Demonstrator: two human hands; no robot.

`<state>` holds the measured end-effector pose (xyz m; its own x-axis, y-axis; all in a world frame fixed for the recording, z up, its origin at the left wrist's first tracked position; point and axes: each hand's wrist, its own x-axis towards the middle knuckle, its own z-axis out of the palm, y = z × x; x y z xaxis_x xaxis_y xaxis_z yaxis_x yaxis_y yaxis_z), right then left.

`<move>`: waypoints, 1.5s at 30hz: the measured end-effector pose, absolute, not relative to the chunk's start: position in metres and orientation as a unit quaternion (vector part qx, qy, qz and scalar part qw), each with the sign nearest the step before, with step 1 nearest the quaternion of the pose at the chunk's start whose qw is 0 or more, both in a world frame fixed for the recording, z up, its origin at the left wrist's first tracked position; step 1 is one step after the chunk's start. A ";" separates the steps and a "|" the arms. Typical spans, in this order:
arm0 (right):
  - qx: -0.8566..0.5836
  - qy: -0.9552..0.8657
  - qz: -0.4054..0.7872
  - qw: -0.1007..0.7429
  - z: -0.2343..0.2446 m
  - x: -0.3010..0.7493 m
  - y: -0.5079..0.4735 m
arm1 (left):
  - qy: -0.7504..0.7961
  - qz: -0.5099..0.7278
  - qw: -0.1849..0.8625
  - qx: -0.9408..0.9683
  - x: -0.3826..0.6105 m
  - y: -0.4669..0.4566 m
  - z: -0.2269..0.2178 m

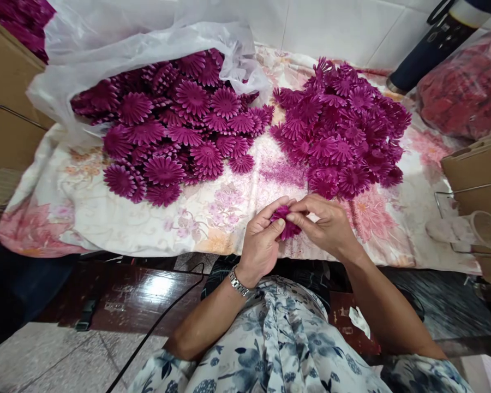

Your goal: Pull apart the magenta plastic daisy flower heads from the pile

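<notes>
Left hand [258,248]: clamped on a purple flower [289,232] over the near edge of the tabletop [207,218], probably steadying it.
Right hand [329,226]: fingertips pinched on its petals, seemingly for fine work.
Piles: left pile [163,134] spills from a plastic bag [147,46], right pile [341,131] lies loose; both apparently set within reach.
Hidden: the flower's underside; the bag's depths.

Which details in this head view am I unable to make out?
Head view, held purple flower: partly covered by left hand and right hand.
Head view, navy flask: top cut off by upper edge.
Head view, plastic bag: interior partly hidden by its film and front flowers.
Head view, purple specks: too small to identify.
</notes>
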<state>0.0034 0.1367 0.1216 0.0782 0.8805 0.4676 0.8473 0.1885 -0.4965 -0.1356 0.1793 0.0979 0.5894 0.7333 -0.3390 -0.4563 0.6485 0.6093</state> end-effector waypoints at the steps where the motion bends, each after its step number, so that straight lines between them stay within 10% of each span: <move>1: -0.648 -0.661 -0.002 0.379 0.127 0.013 0.138 | 0.293 0.347 0.859 0.237 -0.136 0.180 0.097; 7: -0.746 -0.568 -0.211 0.277 0.147 0.052 0.142 | 0.308 0.340 0.859 0.227 -0.137 0.182 0.100; 18: -0.617 -0.693 0.090 0.362 0.109 -0.013 0.133 | 0.286 0.325 0.866 0.252 -0.137 0.178 0.098; 27: -0.752 -0.531 -0.207 0.332 0.149 0.058 0.139 | 0.301 0.341 0.859 0.234 -0.137 0.181 0.098; 37: -0.622 -0.704 0.055 0.339 0.105 -0.021 0.133 | 0.292 0.321 0.870 0.234 -0.136 0.180 0.099; 45: -0.752 -0.553 -0.191 0.304 0.143 0.050 0.143 | 0.275 0.344 0.870 0.222 -0.138 0.180 0.097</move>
